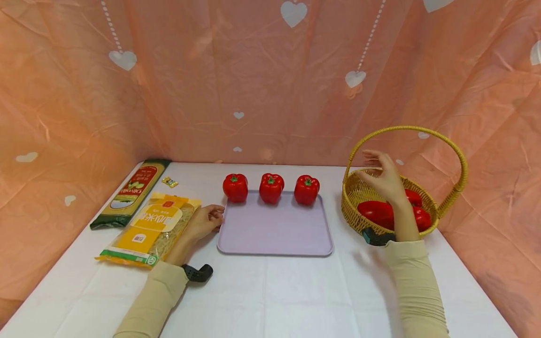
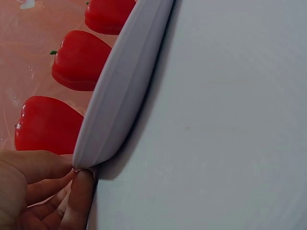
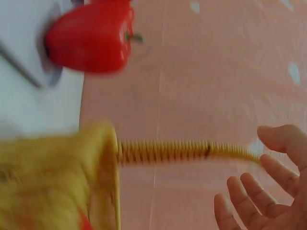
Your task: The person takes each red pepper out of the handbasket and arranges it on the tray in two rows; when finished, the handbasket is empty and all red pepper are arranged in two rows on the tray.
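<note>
A light purple tray (image 1: 274,232) lies on the table, with three red bell peppers, the left one (image 1: 235,188), the middle one (image 1: 271,188) and the right one (image 1: 306,190), in a row along its far edge. My left hand (image 1: 204,220) pinches the tray's left rim between thumb and fingers, as the left wrist view (image 2: 43,191) shows. Over the wicker basket (image 1: 352,211), my right hand (image 1: 382,178) is raised inside the handle's arch, fingers spread and holding nothing. Several red vegetables (image 1: 376,213) lie in the basket, partly hidden by the right forearm.
To the left, a yellow noodle packet (image 1: 148,230) lies beside the left forearm. Behind it are a dark green and gold packet (image 1: 131,192) and a small yellow wrapped piece (image 1: 170,182). A pink curtain (image 1: 262,94) closes off the back. The basket's tall handle (image 1: 462,173) arches upward.
</note>
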Tool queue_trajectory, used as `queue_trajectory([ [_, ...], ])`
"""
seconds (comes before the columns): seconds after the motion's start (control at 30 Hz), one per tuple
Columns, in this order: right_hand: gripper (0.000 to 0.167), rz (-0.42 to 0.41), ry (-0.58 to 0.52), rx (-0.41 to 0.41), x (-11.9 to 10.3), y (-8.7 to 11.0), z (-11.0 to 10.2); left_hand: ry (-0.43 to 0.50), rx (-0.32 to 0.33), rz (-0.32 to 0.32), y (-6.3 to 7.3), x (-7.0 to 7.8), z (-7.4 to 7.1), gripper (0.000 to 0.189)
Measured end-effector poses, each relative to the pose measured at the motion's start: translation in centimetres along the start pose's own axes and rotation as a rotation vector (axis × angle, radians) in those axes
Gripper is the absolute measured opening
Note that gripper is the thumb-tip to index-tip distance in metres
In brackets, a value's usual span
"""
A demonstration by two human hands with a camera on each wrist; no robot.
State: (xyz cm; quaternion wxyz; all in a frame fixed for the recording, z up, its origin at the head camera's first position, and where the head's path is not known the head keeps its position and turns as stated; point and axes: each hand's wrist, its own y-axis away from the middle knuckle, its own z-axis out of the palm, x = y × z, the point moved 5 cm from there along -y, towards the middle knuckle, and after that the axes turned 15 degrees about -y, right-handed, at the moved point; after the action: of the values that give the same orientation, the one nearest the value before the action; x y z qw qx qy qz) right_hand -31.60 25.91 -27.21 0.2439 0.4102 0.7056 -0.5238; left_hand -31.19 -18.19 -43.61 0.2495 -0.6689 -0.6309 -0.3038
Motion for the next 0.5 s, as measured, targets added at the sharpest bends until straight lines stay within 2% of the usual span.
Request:
queue_trajectory([
  [0.27,0.055,0.119,0.054,0.095,3.5,-0.5,-5.6,0.004,-0.003,0.001,0.0,0.1,0.0,0.034],
  [0.5,0.055,0.216,0.051,0.194,5.6,0.1,-8.2,0.007,-0.003,-0.006,0.0,0.0,0.0,0.034],
])
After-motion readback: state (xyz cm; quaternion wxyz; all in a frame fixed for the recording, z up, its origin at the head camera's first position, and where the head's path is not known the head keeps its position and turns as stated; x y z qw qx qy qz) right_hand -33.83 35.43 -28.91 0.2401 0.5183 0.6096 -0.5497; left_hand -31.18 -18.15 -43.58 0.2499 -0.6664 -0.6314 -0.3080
